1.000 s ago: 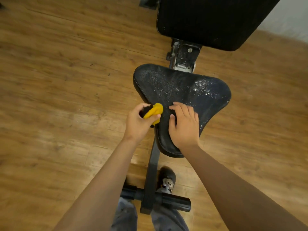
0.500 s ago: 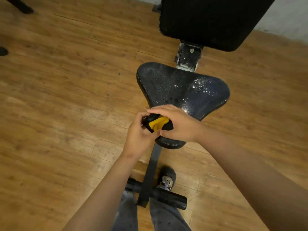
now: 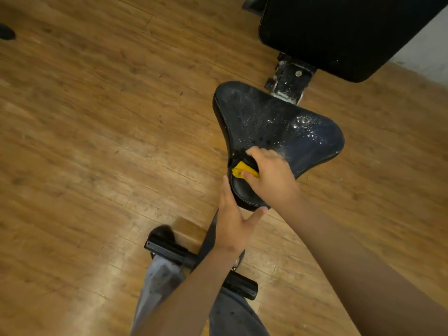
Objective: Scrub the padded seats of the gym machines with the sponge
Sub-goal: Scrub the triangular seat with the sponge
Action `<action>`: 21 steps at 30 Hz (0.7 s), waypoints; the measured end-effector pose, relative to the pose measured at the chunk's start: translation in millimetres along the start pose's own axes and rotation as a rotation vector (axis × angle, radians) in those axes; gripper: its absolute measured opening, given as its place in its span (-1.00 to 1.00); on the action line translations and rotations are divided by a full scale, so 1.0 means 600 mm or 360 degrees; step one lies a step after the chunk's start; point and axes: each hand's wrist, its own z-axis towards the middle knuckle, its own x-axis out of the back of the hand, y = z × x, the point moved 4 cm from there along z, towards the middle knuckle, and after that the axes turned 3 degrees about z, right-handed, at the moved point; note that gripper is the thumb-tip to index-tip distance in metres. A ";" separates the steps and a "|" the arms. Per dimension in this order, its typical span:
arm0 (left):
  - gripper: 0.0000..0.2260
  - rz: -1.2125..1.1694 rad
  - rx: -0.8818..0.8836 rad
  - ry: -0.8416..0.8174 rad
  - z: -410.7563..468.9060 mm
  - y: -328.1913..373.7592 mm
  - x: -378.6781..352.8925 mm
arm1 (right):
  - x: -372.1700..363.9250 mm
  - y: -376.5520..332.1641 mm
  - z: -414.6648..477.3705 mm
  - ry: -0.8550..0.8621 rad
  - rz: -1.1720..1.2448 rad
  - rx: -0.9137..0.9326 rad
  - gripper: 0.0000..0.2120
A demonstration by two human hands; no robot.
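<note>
Your right hand (image 3: pixel 271 175) reaches in from the right, wrist over the narrow front of the seat (image 3: pixel 278 127). Its fingers (image 3: pixel 263 154) curl round the sponge (image 3: pixel 243 172) and press it to the seat's left edge. Your left hand (image 3: pixel 232 219) lies flat against that same front end, fingers straight along the left rim and thumb spread under the tip, holding nothing. The sponge is yellow with a dark scrub face and mostly hidden under your right fingers. The seat is black and roughly triangular, with white flecks thickest toward its far right corner. The backrest (image 3: pixel 339 32) stands beyond it.
</note>
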 end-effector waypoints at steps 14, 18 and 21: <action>-0.04 -0.0074 -0.0014 0.0001 0.006 -0.014 0.001 | -0.011 0.001 -0.027 -0.0041 0.0050 0.0057 -0.69; -0.09 -0.0013 -0.0074 -0.0033 0.011 -0.027 0.007 | -0.006 0.034 -0.103 -0.0222 0.0111 0.0168 -0.67; -0.11 0.0001 -0.0109 -0.0094 0.012 -0.031 0.016 | 0.014 0.083 -0.072 0.0068 0.0111 -0.0153 -0.74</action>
